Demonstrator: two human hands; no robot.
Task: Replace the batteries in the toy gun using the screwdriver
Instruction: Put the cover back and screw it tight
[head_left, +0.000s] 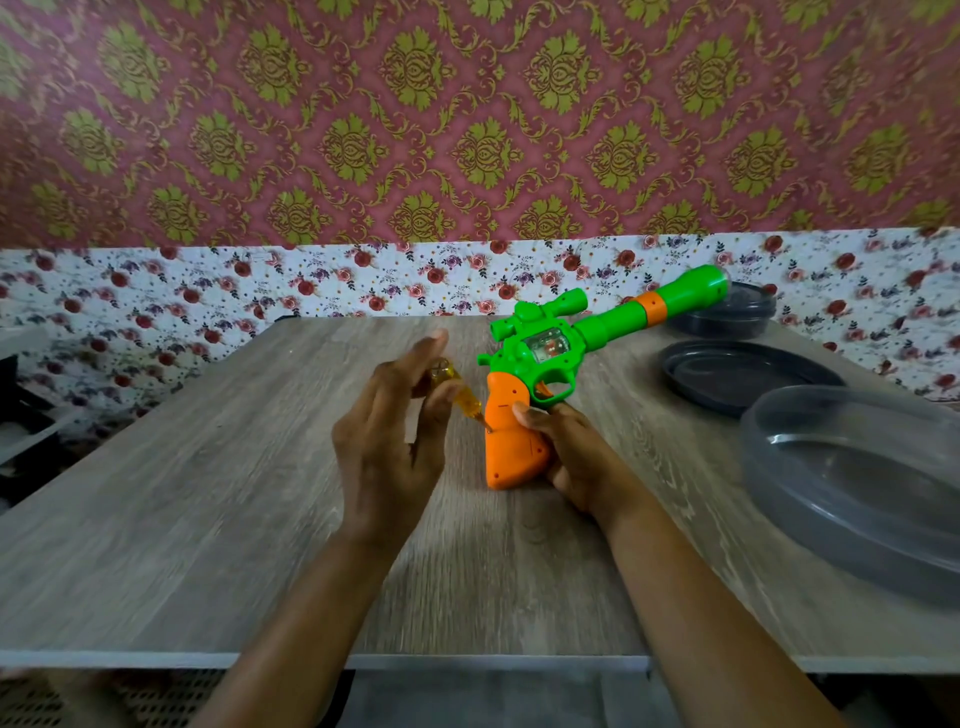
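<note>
Two hands meet over the middle of a wood-grain table (182, 519). Left: the left hand (395, 436), seen edge-on with its fingers mostly extended, pinches the yellow translucent handle of the screwdriver (453, 391) between thumb and fingertips. The screwdriver's long axis slopes down and to the right, and its tip touches the left face of the orange grip. Centre: the toy gun (550, 343) is held with its butt lowest and nearest the viewer, down at the tabletop; whether it touches the surface cannot be told. Its long axis runs diagonally from the orange grip at lower left to the green muzzle at upper right, so the barrel points away and rightward toward the floral wall. An orange ring bands the barrel and a green scope sits on top. Right of the grip: the right hand (576, 457) wraps the grip from behind, thumb laid on its near face. Far right: a dark round container (727, 317) behind the muzzle, a dark lid (748, 379) lying flat, and a large clear plastic container (857, 499) nearest the table edge.
</note>
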